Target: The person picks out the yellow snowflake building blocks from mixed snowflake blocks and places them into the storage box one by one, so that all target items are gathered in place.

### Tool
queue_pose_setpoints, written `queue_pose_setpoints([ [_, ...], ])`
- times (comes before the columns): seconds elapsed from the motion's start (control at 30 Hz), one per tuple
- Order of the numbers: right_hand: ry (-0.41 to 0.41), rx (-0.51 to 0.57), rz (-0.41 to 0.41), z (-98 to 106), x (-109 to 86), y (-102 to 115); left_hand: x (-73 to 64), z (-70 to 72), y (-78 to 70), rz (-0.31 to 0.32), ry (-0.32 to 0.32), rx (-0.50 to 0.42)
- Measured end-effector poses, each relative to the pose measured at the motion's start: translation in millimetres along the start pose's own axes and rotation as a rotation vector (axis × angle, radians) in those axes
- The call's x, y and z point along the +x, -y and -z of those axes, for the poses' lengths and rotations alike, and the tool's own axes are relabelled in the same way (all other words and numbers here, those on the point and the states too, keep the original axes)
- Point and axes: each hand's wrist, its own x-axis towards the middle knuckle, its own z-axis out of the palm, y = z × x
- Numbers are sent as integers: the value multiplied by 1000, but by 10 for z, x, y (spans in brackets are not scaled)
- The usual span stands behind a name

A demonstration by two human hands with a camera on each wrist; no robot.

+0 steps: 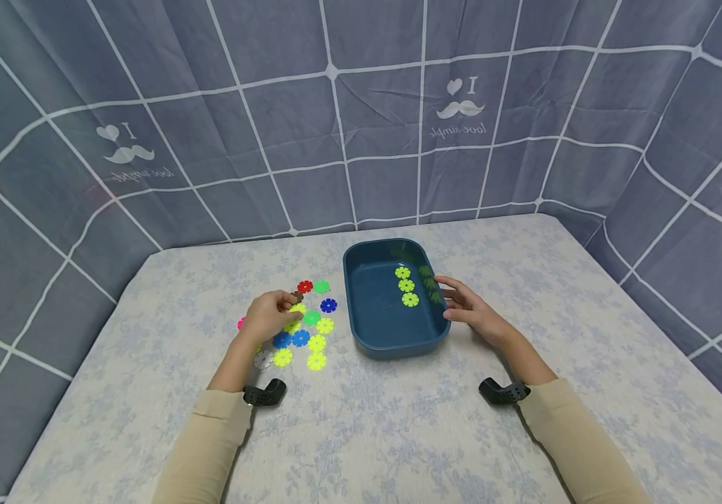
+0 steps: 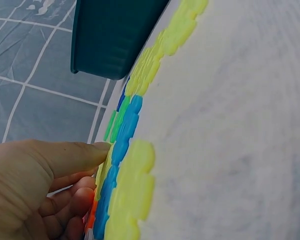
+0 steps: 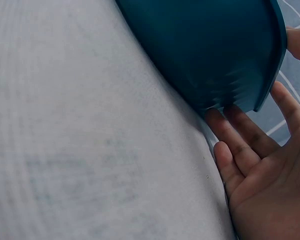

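Spanning a yellow disc [image 1: 298,308], the left hand [image 1: 263,316] had its thumb and forefinger apart and its other fingers bent; whether the thumb tip pressed that disc or lay just beside it could not be told. A brown disc [image 1: 298,296], partly hidden, showed by the forefinger. Round this hand, small notched discs were spread on the pale patterned table [image 1: 361,420]: a red disc [image 1: 305,286] at two o'clock with a light green disc [image 1: 321,287] just past it, a dark blue disc [image 1: 328,305] at three, two lighter blue discs [image 1: 300,338] at four, a clear disc [image 1: 263,359] at six and a pink disc [image 1: 241,323] at nine, mostly covered. More yellow discs [image 1: 316,343] lay between three and five.

At two o'clock from this scatter stood a dark teal tray [image 1: 373,301], upright, with three yellow discs in a row [image 1: 406,285] inside, between one and three o'clock of its middle. The right hand [image 1: 477,315] was at the tray's three o'clock side, fingers spread rather than clamped, two fingertips touching the outer wall. Tan sleeves [image 1: 209,441] covered the forearms, and a grey-blue curtain [image 1: 285,154] with white lines hung at twelve o'clock.
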Motion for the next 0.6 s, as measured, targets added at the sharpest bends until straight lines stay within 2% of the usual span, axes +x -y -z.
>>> queue_pose_setpoints([
  [0.6, 0, -1, 4, -3, 2, 3, 1, -10, -17, 34, -16, -1],
])
